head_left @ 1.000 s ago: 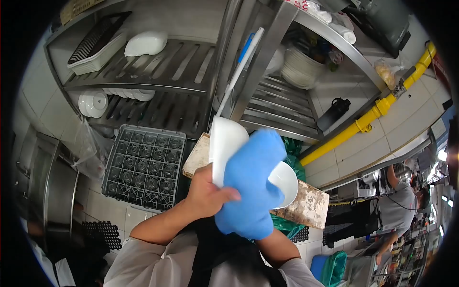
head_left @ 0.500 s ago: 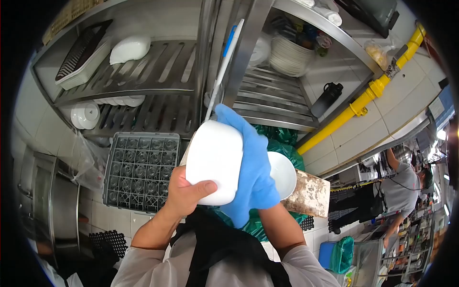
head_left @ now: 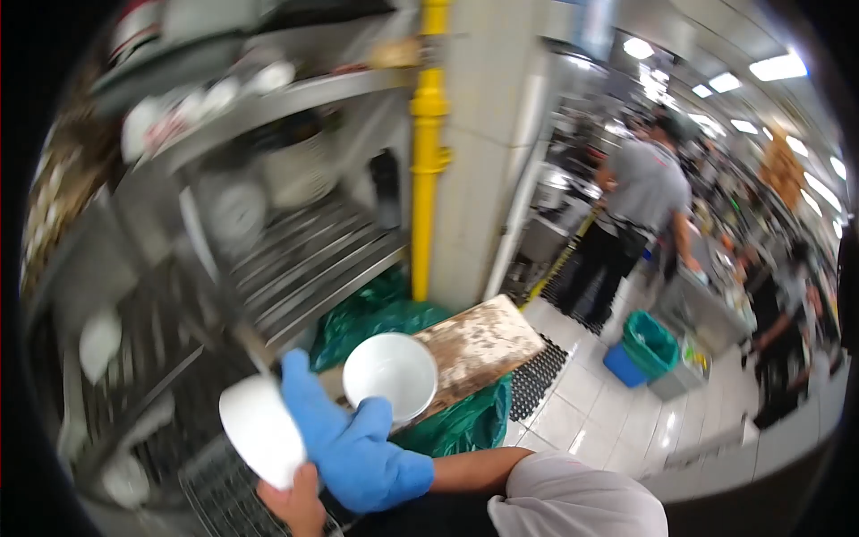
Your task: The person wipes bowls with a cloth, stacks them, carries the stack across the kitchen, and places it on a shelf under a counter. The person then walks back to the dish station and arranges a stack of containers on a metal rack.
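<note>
A white bowl (head_left: 262,430), tilted, is gripped at its lower edge by my left hand (head_left: 297,506), the thumb lying over its outside. A blue cloth (head_left: 318,407) covers my right hand (head_left: 380,470) and presses against the bowl's right side; the fingers under it are hidden. Just beyond the cloth, a second white bowl (head_left: 390,374) stands upright on a worn wooden board (head_left: 479,345), with part of the cloth overlapping its near rim.
Slatted metal shelves (head_left: 304,259) with stacked dishes rise ahead and left. Green plastic bags (head_left: 385,304) lie around the board. A yellow pipe (head_left: 429,170) runs up the wall. A co-worker (head_left: 640,192) stands by a counter; a blue bin (head_left: 631,362) is on the floor.
My view has swung to the right, bringing in more of the kitchen and co-workers. The held bowl and cloth now sit lower and further left in view, both still in my hands.
</note>
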